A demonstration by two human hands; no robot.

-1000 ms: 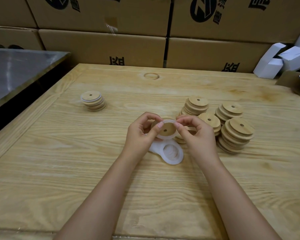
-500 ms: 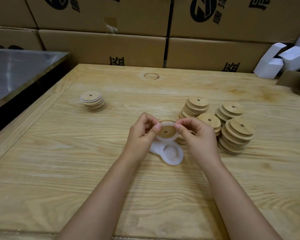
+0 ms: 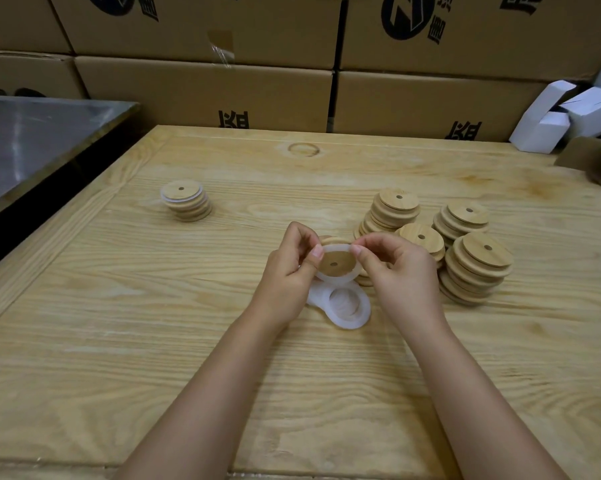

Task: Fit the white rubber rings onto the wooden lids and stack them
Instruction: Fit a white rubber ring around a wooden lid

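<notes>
Cardboard cartons (image 3: 202,95) walled up behind, all closed, contents not visible; the black print is cut off by the top of frame. Wooden table (image 3: 119,341) carries everything. Steel surface (image 3: 32,143) at left, clipped by the frame edge. Small white boxes (image 3: 541,129) at far right, some flaps open, can't tell what is inside; a brown carton (image 3: 590,161) beside them is half out of frame.

Bare lid stacks (image 3: 479,268) clustered on the right of the table, flat, centre holes up. One low stack there is mostly hidden behind the right grip. Ringed stack (image 3: 186,200) well apart at left, white showing under its top lid; rings lower down are hard to make out.

Both grips are bare hands, above the table centre. Left grip (image 3: 285,282) pinches the left edge of the held lid (image 3: 335,263), right grip (image 3: 399,275) pinches the right edge, both clenched on it with thumb tips on the white ring (image 3: 333,279).

Loose rings (image 3: 349,306) lie flat on the table just below the hands, overlapping; left part is hidden under the left grip, so no count.

The lid is a disc, so no long axis. Its holed face is tilted toward the camera, far edge raised. The ring encircles that face; can't tell whether it is fully seated. Fingers behind the lid are hidden.
</notes>
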